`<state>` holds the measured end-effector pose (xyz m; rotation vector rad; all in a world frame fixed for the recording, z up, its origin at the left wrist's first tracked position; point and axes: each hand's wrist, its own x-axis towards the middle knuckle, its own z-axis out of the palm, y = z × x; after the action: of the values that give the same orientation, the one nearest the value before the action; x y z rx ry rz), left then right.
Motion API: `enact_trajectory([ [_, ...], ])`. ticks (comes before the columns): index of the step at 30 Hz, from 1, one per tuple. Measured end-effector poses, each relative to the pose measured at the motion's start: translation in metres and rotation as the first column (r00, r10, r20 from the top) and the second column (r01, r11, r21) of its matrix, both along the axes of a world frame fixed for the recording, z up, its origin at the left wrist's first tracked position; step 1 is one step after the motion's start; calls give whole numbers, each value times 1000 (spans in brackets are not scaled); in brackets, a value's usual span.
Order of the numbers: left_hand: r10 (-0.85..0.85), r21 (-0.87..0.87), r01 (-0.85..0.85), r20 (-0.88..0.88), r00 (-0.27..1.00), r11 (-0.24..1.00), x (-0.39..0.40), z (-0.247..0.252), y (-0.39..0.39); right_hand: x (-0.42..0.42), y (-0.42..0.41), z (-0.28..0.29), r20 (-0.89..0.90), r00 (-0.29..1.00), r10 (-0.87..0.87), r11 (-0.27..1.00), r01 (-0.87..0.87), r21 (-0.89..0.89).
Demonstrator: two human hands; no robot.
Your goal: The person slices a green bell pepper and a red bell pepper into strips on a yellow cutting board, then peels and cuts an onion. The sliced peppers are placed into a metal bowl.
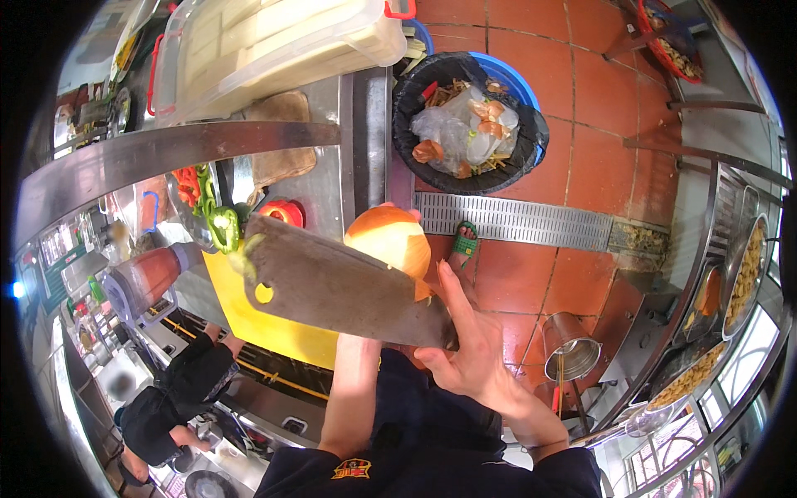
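Note:
A wide grey cleaver (pixel 336 286) with a hole near its far end lies across the middle of my view. My right hand (pixel 470 348) grips it at the handle end, index finger stretched out towards the blade; the handle itself is hidden. Just beyond the blade is a partly peeled onion (pixel 392 239), orange skin on top and pale flesh below. My left hand (pixel 415 215) holds the onion from behind; only fingertips show past it, the rest being covered by the blade and onion. A scrap of skin (pixel 423 290) hangs at the blade's edge.
A black-lined bin (pixel 467 127) with onion skins and plastic stands beyond the onion. Left are a yellow cutting board (pixel 292 336), cut red pepper (pixel 283 213), green pepper (pixel 224 227), a blender jug (pixel 146 280) and a steel rail (pixel 187 146). A co-worker (pixel 171 404) stands lower left.

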<state>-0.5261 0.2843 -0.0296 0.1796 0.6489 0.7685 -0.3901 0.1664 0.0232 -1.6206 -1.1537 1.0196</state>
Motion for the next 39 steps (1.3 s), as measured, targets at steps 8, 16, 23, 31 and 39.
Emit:
enact_trajectory([
  [8, 140, 459, 37, -345, 928, 888, 9, 25, 5, 1, 4, 10, 18, 998, -62, 998, 62, 29],
  [16, 34, 570, 245, -433, 901, 784, 0, 29, 12, 11, 0, 10, -51, 995, -84, 995, 86, 40],
  [23, 40, 600, 269, -450, 892, 753, -6, 32, 12, 16, 1, 19, -89, 996, 25, 998, -29, -47],
  [31, -174, 204, 209, -175, 969, 956, -19, 46, 8, 23, 3, 17, -227, 972, 65, 995, -81, -65],
  [39, -57, 259, 273, -622, 781, 927, -18, 41, 2, 25, 9, 16, -333, 943, 18, 994, -53, -94],
])
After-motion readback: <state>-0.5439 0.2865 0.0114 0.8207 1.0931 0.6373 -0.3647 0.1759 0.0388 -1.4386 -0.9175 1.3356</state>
